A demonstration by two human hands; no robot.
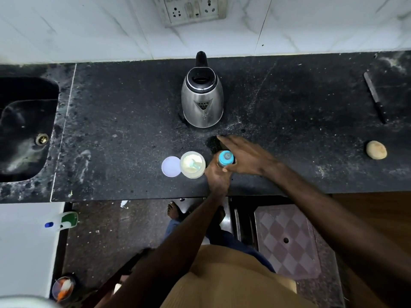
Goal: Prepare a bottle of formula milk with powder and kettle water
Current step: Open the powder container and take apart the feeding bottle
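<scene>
Head view: the bottle [225,158] stands on the dark surface [124,121], just right of the open powder tub [192,164] with its scoop [194,164] inside and its lid [170,166] alongside. The left hand [218,177] grips the bottle body from below; the right hand [246,155] lies over it, fingers [226,141] straight and together, seemingly at the blue teat cap. The kettle [202,101] waits behind. Likely step: opening or closing the cap. Next needs a firm twist while the left steadies
</scene>
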